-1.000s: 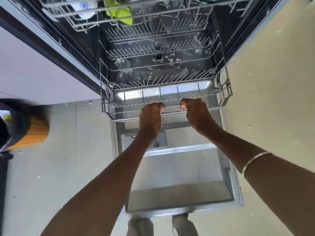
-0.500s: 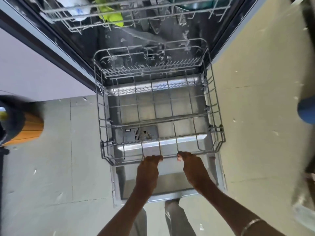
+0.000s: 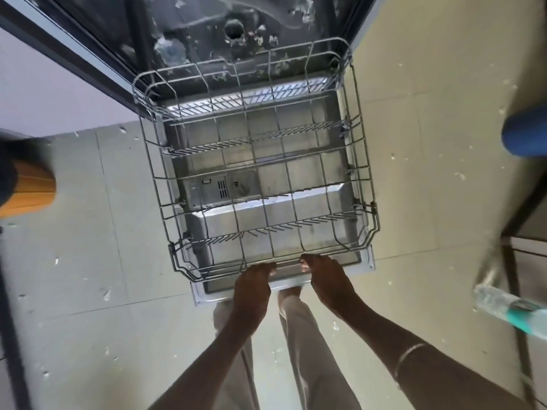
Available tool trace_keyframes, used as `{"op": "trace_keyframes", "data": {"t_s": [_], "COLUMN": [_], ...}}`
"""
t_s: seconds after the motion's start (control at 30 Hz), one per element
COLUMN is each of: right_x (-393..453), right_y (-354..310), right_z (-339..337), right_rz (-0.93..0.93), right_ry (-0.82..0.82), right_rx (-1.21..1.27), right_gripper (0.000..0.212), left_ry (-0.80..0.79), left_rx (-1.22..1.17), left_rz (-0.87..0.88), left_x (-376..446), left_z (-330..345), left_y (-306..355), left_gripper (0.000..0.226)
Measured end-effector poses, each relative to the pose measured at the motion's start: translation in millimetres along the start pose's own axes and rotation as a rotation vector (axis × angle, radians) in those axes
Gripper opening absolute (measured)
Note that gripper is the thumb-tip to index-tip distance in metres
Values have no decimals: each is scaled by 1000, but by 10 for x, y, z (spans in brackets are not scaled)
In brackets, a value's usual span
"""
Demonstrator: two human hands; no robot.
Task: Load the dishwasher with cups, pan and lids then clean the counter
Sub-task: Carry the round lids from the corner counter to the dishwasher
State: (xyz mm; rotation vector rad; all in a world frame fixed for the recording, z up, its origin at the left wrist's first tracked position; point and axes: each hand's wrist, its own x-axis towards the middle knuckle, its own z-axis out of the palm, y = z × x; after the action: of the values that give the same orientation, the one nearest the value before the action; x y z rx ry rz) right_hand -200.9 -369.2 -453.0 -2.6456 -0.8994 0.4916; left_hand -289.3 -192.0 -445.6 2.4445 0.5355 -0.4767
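Both hands, left hand [image 3: 254,281], right hand [image 3: 325,276], gripping lower rack [image 3: 207,161] front rim

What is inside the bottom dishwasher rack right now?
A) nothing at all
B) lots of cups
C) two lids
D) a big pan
A: the lower rack shows only bare wire and tines with the open door beneath it, while the left hand and right hand grip its front rim.

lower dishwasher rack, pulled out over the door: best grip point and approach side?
Judging by its pose, grip the lower rack by the front top rail, from the open door's outer edge. That rail runs crosswise, nearest the person, with tall wire sides left and right. The left hand and right hand already curl over it near the middle, side by side.
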Motion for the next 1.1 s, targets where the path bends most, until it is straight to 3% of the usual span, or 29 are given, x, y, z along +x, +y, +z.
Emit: {"op": "trace_keyframes", "data": {"t_s": [0.07, 0.13, 0.27, 0.37, 0.43, 0.67, 0.83, 0.97, 1.03, 1.1], "right_x": [1, 37, 144, 123, 105, 179, 205, 262, 264, 265], "right_y": [-3, -3, -43, -53, -63, -208, -585, -990, -1208, -1428], "right_z": [8, -38, -52, -58, -108, -355, -613, -1055, -1263, -1538], "right_rz": [-48, -62, 149, 112, 183, 61, 60, 132, 50, 58], "right_ry": [28, -67, -246, -162, -194, -240, -309, -377, -412, -422], "right_rx": [-18, -51, 44, 43, 63, -54, -79, -295, -295, -249], "right_gripper": [39, 38, 21, 27, 32, 19, 56, 40, 48, 70], "left_ry": [-2, -16, -28, -25, -40, -111, -100, -91, -95, -46], "left_rx": [10, 14, 3, -16, -17, 7, -18, 21, 36, 45], "left_rz": [1, 3, 3, 26, 24, 80, 16, 30, 12, -18], "left_x": [-11, 4, 16, -22, -17, -73, -221, -357, -478, -633], "left_z": [-32, -65, -91, -120, -136, -396, -760, -1375, -1725, -2083], "left_y": [33, 42, 40, 57, 66, 160, 62, 78, 51, 68], "left_gripper": [50, 48, 45, 41, 39, 46, 40, 38, 41, 43]}}
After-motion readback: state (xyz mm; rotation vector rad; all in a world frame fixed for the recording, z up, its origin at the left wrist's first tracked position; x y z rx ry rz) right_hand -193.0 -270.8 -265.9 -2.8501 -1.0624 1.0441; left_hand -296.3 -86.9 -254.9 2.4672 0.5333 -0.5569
